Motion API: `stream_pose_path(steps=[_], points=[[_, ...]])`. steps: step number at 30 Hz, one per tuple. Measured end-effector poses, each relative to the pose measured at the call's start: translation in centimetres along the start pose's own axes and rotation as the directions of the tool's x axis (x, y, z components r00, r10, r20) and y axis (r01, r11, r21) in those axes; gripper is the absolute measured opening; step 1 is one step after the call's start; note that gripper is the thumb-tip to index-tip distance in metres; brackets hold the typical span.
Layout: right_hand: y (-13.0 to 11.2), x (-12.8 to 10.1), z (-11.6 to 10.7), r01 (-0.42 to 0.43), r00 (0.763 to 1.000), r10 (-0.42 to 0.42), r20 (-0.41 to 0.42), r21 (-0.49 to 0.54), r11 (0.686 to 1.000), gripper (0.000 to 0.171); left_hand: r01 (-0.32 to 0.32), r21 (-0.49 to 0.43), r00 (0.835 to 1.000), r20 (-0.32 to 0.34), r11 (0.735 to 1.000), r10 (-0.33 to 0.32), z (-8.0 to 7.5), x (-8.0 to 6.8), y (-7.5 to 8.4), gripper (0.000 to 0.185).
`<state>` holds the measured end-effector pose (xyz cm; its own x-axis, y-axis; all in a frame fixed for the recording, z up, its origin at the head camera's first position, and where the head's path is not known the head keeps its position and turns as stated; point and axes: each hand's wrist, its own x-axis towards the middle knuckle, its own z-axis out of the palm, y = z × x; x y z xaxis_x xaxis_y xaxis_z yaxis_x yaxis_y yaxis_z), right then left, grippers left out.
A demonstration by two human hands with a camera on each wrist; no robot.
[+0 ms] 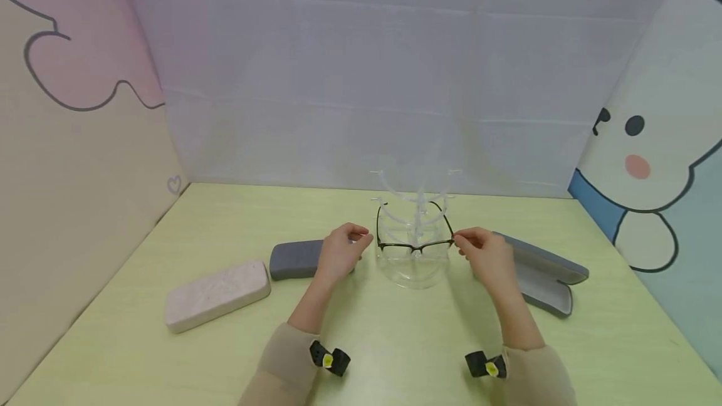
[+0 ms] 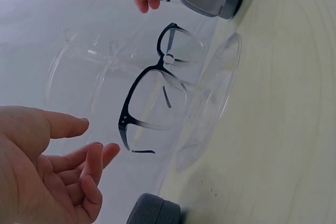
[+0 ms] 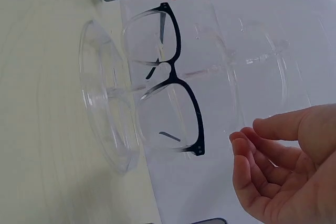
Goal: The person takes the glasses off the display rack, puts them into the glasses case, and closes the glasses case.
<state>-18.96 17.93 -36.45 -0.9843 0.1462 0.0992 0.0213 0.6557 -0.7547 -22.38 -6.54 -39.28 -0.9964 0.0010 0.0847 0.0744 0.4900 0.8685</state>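
Black-rimmed, clear-lensed glasses (image 1: 415,244)

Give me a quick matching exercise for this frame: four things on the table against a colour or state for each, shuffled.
Things:
1. glasses
2. stand
3. case at far left
4. case at right

Descriptions:
A. pale pink, closed
B. clear plastic
C. grey, lying open
D. dark frame, resting on the stand

Pairs: 1-D, 2-B, 3-A, 4-C
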Motion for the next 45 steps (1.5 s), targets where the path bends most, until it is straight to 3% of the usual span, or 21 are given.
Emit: stream_pose_path(steps=[10, 20, 31, 45], points=[[0.8, 0.7, 0.0, -0.058, 0.996, 0.056, -0.071, -0.032, 0.998, 0.035, 0.085, -0.017, 0.996, 0.014, 0.996, -0.085, 1.7, 0.1, 1.0, 0.030], [1.4, 1.5, 1.6, -0.094, 0.996, 0.094, -0.012, 0.003, 0.996, 0.039, 0.126, -0.052, 0.992, 0.003, 0.991, -0.126, 2.3, 0.2, 0.8, 0.032], [2.0, 2.2, 2.7, -0.081, 0.997, 0.082, -0.015, 0.034, 0.996, 0.036, 0.094, -0.057, 0.996, -0.003, 0.994, -0.094, 3.0, 0.7, 0.8, 0.027], [1.3, 1.9, 2.5, -0.092, 0.992, 0.100, -0.078, 0.096, 0.991, 0.030, 0.059, -0.003, 0.996, -0.068, 0.998, -0.059, 2.4, 0.4, 1.4, 0.025]])
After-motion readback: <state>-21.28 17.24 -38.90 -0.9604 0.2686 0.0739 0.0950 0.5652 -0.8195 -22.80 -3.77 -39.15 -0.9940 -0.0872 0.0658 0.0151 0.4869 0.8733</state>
